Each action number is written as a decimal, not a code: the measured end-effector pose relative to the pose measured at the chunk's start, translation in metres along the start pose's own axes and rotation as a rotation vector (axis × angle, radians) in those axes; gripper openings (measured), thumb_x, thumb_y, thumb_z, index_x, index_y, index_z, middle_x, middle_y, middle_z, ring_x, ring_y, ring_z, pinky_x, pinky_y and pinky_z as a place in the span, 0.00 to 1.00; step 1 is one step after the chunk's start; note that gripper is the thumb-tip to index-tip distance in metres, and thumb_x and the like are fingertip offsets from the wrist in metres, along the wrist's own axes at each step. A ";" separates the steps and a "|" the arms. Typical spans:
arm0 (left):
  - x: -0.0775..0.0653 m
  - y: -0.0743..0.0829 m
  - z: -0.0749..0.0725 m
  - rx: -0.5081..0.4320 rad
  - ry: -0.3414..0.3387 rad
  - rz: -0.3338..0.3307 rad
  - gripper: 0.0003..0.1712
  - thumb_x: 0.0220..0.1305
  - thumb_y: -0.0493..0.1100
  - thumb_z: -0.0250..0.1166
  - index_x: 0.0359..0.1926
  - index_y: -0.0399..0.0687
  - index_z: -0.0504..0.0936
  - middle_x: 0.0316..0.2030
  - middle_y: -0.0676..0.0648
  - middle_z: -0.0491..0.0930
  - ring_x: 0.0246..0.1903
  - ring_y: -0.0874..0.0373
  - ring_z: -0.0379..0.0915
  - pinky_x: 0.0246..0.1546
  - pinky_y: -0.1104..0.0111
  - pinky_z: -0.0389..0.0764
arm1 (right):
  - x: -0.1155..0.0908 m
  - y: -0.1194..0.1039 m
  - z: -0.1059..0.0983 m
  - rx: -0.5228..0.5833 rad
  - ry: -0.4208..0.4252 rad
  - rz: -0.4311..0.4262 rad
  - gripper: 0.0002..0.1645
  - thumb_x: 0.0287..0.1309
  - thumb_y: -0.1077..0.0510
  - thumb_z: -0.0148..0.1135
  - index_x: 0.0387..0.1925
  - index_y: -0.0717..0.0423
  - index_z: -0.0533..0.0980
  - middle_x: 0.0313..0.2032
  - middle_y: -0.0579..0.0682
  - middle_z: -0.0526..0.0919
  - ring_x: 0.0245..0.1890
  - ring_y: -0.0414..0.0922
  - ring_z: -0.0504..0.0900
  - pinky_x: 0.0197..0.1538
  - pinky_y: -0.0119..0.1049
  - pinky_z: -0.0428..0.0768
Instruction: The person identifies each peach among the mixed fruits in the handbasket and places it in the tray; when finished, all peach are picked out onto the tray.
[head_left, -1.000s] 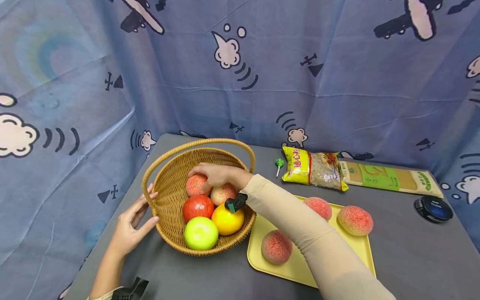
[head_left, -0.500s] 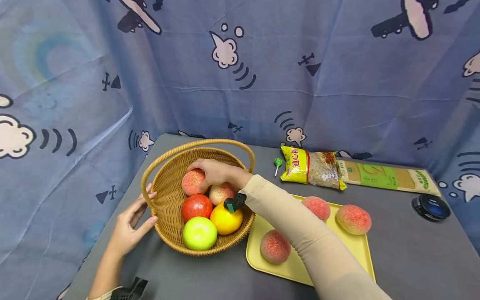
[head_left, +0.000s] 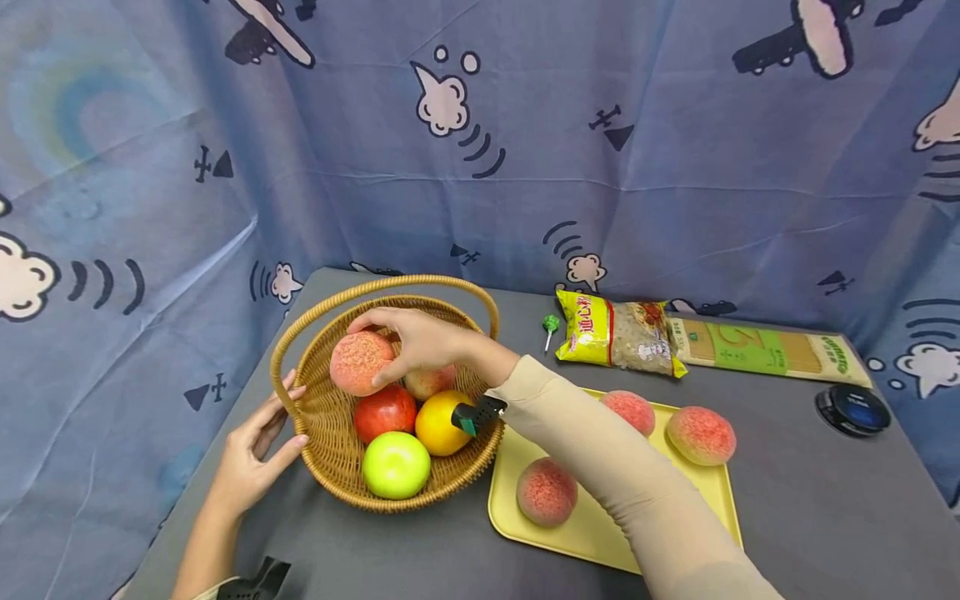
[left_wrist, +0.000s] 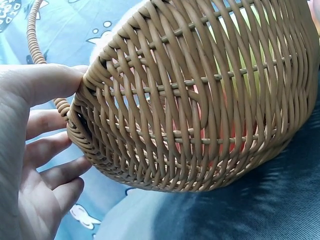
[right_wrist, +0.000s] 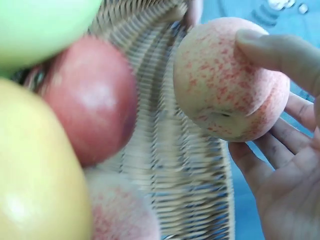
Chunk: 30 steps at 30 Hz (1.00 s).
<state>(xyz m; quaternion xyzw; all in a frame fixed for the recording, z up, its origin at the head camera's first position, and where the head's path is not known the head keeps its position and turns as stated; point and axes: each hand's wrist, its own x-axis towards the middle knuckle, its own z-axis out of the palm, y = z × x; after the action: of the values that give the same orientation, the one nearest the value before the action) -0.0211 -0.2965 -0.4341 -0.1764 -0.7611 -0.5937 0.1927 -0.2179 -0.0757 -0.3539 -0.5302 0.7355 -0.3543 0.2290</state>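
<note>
My right hand holds a speckled pink peach between thumb and fingers, raised over the left part of a wicker basket. In the right wrist view the thumb presses on one side of this peach, with fingers behind it. Inside the basket lie a red apple, a green apple, an orange-yellow fruit and a second peach, partly hidden by my hand. My left hand grips the basket's left rim near the handle's foot; its thumb meets the wicker edge in the left wrist view.
Right of the basket, a yellow tray bears three peaches, partly behind my right sleeve. Behind it are a green lollipop, a yellow food bag and a noodle pack. A dark round container sits far right.
My right hand has lifted the peach from among the fruit and carried it up and left toward the basket's left rim. The left hand keeps its place at the rim.
</note>
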 end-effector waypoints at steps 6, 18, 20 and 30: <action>0.000 0.000 0.000 0.005 0.001 -0.008 0.31 0.51 0.15 0.57 0.59 0.17 0.65 0.69 0.29 0.54 0.70 0.56 0.55 0.65 0.78 0.63 | -0.028 -0.017 -0.004 0.170 0.045 -0.120 0.40 0.44 0.57 0.75 0.60 0.56 0.68 0.56 0.48 0.75 0.56 0.38 0.72 0.61 0.28 0.74; 0.000 0.001 0.000 0.009 -0.004 -0.009 0.31 0.51 0.16 0.57 0.59 0.17 0.65 0.69 0.28 0.53 0.70 0.56 0.55 0.66 0.78 0.62 | -0.117 -0.023 -0.006 0.176 0.210 -0.142 0.43 0.43 0.61 0.75 0.63 0.57 0.66 0.61 0.52 0.69 0.58 0.44 0.71 0.58 0.36 0.78; 0.000 0.002 0.000 0.015 -0.005 -0.035 0.31 0.51 0.15 0.57 0.59 0.17 0.65 0.69 0.28 0.52 0.70 0.56 0.54 0.66 0.78 0.61 | -0.132 -0.021 -0.006 0.165 0.240 -0.153 0.43 0.43 0.62 0.75 0.63 0.58 0.66 0.61 0.53 0.68 0.57 0.45 0.72 0.56 0.37 0.80; -0.001 0.000 -0.001 0.008 -0.007 -0.054 0.32 0.50 0.14 0.57 0.60 0.17 0.64 0.69 0.27 0.53 0.70 0.55 0.54 0.66 0.77 0.61 | -0.209 -0.004 0.007 0.249 0.382 -0.072 0.46 0.42 0.68 0.74 0.64 0.61 0.64 0.63 0.56 0.65 0.61 0.41 0.70 0.60 0.34 0.76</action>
<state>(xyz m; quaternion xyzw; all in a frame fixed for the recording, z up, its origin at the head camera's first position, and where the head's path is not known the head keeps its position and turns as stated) -0.0197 -0.2976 -0.4345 -0.1573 -0.7685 -0.5952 0.1747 -0.1404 0.1187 -0.3638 -0.4473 0.6966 -0.5441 0.1366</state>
